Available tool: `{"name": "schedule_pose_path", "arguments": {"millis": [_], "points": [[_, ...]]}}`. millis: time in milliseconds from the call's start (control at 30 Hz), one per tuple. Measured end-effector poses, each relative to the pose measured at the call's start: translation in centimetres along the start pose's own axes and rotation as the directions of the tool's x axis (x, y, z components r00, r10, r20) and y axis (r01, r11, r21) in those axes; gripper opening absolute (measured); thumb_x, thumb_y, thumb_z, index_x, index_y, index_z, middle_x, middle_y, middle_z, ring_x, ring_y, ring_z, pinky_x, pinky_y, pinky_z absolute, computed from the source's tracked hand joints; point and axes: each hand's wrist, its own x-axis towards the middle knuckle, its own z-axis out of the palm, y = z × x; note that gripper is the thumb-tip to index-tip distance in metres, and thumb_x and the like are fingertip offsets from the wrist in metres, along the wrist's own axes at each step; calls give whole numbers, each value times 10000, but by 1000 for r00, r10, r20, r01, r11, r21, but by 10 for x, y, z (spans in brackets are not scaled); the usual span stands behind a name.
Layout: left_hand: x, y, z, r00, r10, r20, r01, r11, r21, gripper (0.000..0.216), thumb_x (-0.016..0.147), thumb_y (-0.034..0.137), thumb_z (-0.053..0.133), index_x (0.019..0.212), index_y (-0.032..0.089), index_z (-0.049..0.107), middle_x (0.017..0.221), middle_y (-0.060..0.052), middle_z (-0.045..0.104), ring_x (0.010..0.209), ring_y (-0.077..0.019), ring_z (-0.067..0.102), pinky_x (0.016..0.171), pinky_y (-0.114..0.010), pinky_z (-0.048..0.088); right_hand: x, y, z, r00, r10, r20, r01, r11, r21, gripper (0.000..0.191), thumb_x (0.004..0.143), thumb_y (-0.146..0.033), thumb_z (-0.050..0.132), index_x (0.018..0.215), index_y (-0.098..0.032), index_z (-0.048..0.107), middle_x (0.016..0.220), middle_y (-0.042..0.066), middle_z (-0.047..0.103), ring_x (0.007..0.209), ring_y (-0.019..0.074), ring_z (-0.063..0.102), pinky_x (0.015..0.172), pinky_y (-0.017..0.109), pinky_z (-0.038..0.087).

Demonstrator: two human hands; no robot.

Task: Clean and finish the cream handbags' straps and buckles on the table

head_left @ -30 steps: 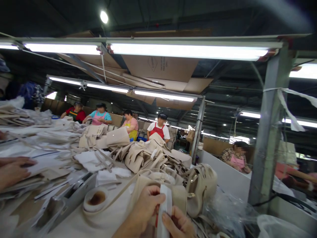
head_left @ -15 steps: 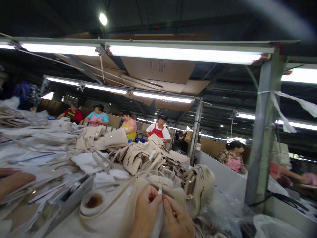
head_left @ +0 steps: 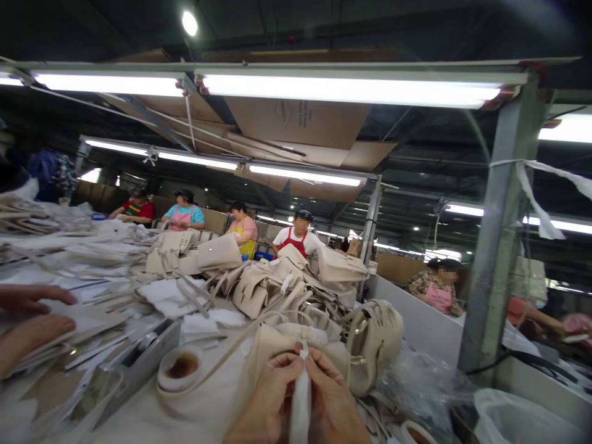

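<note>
Co-worker's hands (head_left: 39, 314): reach in over the surface's left edge, above flat beige pieces (head_left: 104, 322).
Metal box (head_left: 139, 364): open-topped, slanting toward the near edge.
Round white item (head_left: 163, 377): brown-centred, beside the box; tub or roll, I cannot tell.
Handbag heap (head_left: 259, 290): beige, across the surface's middle.
Left hand (head_left: 271, 394): thumb and fingers pinched on the white strip.
White strip (head_left: 301, 404): between both hands, near edge, in front of a beige bag.
Right hand (head_left: 332, 394): fingertips clamped on the strip's upper end, beside the left's.
Upright handbag (head_left: 377, 348): near the right edge, clear plastic (head_left: 425, 385) just beside it.
</note>
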Motion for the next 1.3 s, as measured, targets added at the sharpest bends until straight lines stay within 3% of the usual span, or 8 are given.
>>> {"name": "schedule_pose_path", "arguments": {"millis": [200, 300, 500, 667, 800, 1000, 1167, 1300], "points": [[-4, 3, 5, 999, 34, -11, -35, 993, -111, 317, 454, 285, 840, 637, 162, 612, 597, 10, 636, 567, -130, 566, 592, -253, 426, -5, -9, 15, 993, -13, -113, 12, 1000, -18, 324, 512, -352, 925, 769, -207, 791, 747, 14, 775, 675, 158, 681, 661, 231, 546], [-2, 1, 10, 977, 193, -93, -199, 978, -65, 305, 498, 277, 794, 585, 194, 514, 545, 57, 546, 525, -101, 498, 547, -226, 398, -5, -3, 18, 989, -44, -142, 42, 999, -12, 321, 512, -379, 920, 754, -219, 783, 733, 14, 769, 675, 187, 686, 653, 274, 551], [0, -11, 12, 720, 680, -136, -586, 701, 406, 137, 742, 320, 594, 664, 208, 579, 629, 19, 576, 615, -154, 544, 596, -253, 453, 3, 13, 18, 967, -74, -243, 89, 995, 52, 375, 440, -414, 939, 708, -217, 766, 643, -5, 735, 620, 176, 665, 635, 282, 545], [0, -14, 5, 561, 828, 3, -678, 458, 574, 182, 806, 313, 544, 710, 209, 660, 787, -44, 671, 777, -205, 626, 756, -309, 511, 9, 20, 16, 963, -58, -264, 98, 985, 140, 394, 390, -405, 956, 678, -221, 761, 666, -11, 744, 637, 143, 655, 642, 236, 533], [-6, -8, 4, 694, 716, -69, -582, 615, 532, 195, 760, 354, 610, 764, 191, 717, 791, -56, 720, 780, -225, 667, 760, -322, 533, 8, 20, 22, 951, -100, -291, 142, 982, 128, 375, 412, -375, 949, 688, -220, 749, 684, -24, 743, 650, 126, 645, 644, 212, 524], [-12, 11, 5, 949, 253, -187, -237, 966, 105, 299, 524, 243, 815, 789, 151, 711, 610, 8, 692, 475, -126, 581, 454, -212, 480, 4, 8, 27, 956, -153, -252, 174, 983, 62, 308, 494, -365, 893, 703, -200, 737, 601, -41, 671, 505, 74, 538, 493, 178, 451], [-5, 24, 2, 996, 22, -83, -18, 999, 42, 260, 506, 42, 746, 748, 122, 696, 627, -15, 700, 503, -126, 624, 465, -194, 523, 4, -4, 26, 980, -92, -175, 67, 987, -147, 397, 531, -457, 795, 819, -191, 733, 618, -21, 612, 446, 91, 462, 359, 208, 347], [-5, 22, 0, 999, 46, -20, -42, 983, 180, 244, 533, 146, 786, 754, 145, 684, 612, -5, 684, 489, -144, 619, 454, -225, 540, 1, -15, 25, 973, -78, -216, -41, 866, -498, 528, 671, -566, 603, 1030, -191, 698, 709, 7, 645, 519, 131, 527, 456, 263, 453]]}}
